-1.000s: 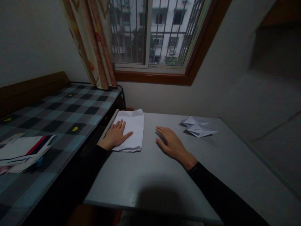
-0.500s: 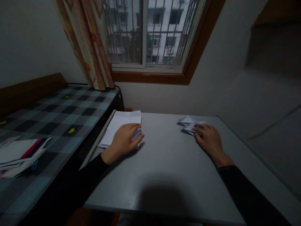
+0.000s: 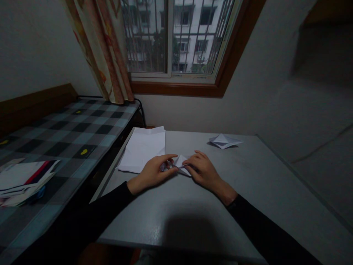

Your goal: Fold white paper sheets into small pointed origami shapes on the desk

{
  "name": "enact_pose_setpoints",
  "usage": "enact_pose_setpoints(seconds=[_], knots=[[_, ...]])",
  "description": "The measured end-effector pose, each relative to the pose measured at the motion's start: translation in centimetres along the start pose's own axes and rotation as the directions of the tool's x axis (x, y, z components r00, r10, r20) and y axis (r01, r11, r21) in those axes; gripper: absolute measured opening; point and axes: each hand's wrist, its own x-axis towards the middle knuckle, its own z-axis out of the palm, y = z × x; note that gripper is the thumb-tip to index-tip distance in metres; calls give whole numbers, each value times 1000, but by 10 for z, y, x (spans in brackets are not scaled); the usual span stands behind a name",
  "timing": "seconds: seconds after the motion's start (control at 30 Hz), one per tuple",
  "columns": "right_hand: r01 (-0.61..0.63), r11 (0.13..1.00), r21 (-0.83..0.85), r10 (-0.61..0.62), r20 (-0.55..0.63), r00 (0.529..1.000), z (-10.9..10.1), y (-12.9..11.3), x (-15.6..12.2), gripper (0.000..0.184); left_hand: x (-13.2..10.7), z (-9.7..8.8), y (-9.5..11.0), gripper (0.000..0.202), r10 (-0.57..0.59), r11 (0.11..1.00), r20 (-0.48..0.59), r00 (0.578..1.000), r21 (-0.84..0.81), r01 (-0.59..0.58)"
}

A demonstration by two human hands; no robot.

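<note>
A small white folded paper boat [image 3: 181, 161] is between my hands, just above or on the tabletop near its middle. My right hand [image 3: 205, 172] pinches its right side between thumb and fingers. My left hand [image 3: 157, 170] has its thumb and fingers closed about the left end, where the fingers partly hide the paper. Farther back to the right sits another folded paper boat [image 3: 224, 141], apart from both hands. Left of centre, a stack of white paper sheets [image 3: 146, 143] lies just beyond my left hand.
The grey-white table [image 3: 215, 217] stands against the wall below a barred window [image 3: 193, 44]. To the left is a bed [image 3: 91, 129] with a checked cover, holding a pile of papers [image 3: 24, 180]. A patterned curtain [image 3: 102, 48] hangs beside the window.
My right hand has moved left and towards me, bringing one paper boat from beside the other to my left hand. My left hand has shifted slightly right.
</note>
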Motion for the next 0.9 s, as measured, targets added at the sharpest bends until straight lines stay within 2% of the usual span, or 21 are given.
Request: enact_pose_setpoints(seconds=[0.2,0.37,0.47,0.6,0.7,0.8,0.9], knots=[[-6,997,81,17,-137,990,20,-11,13,16,1,-4,-1,40,-2,1000,-32,999,0,2],[-22,999,48,30,-179,983,21,-19,14,17,1,-3,2,30,77,991,-29,997,-109,-80],[-28,999,28,33,-216,976,17,-21,15,21,1,-2,4,23,78,983,-49,996,-160,-85],[-126,991,44,134,-342,930,12,-20,15,45,4,-6,3,15,-8,975,-141,990,-222,-23],[-201,973,111,229,-392,891,12,-15,13,51,6,-10,-2,15,-103,958,-187,977,-282,47],[-232,947,221,301,-367,880,13,-8,9,53,8,-12,-8,23,-240,893,-229,943,-432,123],[-274,914,300,358,-277,891,15,-5,6,58,11,-14,-12,35,-374,795,-239,896,-580,178]])
